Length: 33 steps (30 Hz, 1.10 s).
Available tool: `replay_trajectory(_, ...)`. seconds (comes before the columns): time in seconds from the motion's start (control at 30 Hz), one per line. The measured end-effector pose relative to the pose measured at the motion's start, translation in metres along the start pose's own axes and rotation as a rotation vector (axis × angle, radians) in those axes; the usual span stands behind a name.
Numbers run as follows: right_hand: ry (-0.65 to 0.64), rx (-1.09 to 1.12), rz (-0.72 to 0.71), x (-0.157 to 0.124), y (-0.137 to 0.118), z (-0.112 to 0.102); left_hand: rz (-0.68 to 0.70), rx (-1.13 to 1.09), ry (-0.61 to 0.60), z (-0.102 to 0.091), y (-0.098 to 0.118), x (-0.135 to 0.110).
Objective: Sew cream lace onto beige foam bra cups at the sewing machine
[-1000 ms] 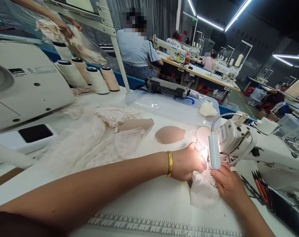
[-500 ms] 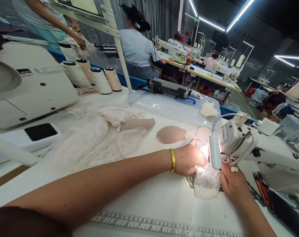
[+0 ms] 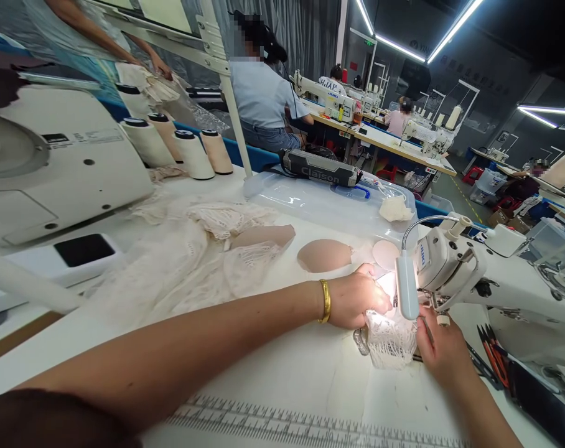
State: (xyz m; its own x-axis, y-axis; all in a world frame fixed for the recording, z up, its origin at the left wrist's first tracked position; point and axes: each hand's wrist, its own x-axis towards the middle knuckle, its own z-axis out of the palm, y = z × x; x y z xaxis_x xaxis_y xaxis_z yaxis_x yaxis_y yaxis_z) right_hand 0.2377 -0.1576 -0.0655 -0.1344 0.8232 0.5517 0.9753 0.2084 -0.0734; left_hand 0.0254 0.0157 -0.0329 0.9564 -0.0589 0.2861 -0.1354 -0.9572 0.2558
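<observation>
Under the lit head of a white sewing machine lies a piece of white lace fabric, its fringe-like lower edge hanging toward me. My left hand, a gold bangle at its wrist, has its fingers curled closed on the fabric's left upper side. At the right edge of the lace, my right hand grips it close to the presser foot, its fingertips partly hidden by the lamp and machine. Beyond my left hand lie a beige moulded bra cup and a paler cup piece. The needle is hidden.
More lace and another beige cup cover the left tabletop. Thread cones stand behind. A clear plastic lid lies at the back. Scissors and a phone are right; a ruler strip runs along the front.
The lace has slid slightly away from me, toward the machine, with both hands staying on it. At the far left, a co-worker's hands have shifted over cloth. The view has tilted slightly.
</observation>
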Motion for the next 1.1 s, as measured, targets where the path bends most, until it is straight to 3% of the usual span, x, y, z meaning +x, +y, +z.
replay_trajectory(0.1, -0.029, 0.064, -0.067, 0.001, -0.009, -0.007, -0.028, 0.068, 0.014, 0.0, 0.005, -0.004)
replay_trajectory(0.2, -0.095, 0.119, -0.16, 0.005, -0.02, -0.011, -0.156, 0.264, 0.021, 0.001, 0.018, -0.005)
replay_trajectory(0.37, -0.114, 0.024, -0.124, 0.007, -0.019, 0.001, -0.271, 0.343, -0.069, 0.0, 0.042, -0.004)
replay_trajectory(0.57, -0.058, 0.011, -0.036, 0.004, -0.007, -0.005, -0.24, 0.167, -0.178, -0.009, 0.034, -0.007)
replay_trajectory(0.7, -0.241, 0.166, -0.113, 0.011, -0.024, -0.012, -0.224, 0.151, -0.232, -0.014, 0.033, -0.002)
replay_trajectory(0.8, -0.273, 0.125, -0.109, 0.013, -0.03, -0.011, -0.184, 0.089, -0.24, -0.02, 0.035, -0.001)
replay_trajectory(0.97, -0.229, 0.151, -0.013, 0.008, -0.012, -0.028, -0.115, 0.041, -0.17, -0.019, 0.031, -0.008)
replay_trajectory(1.1, -0.391, 0.306, 0.013, 0.008, 0.001, -0.047, -0.05, 0.089, -0.102, -0.009, 0.027, -0.007)
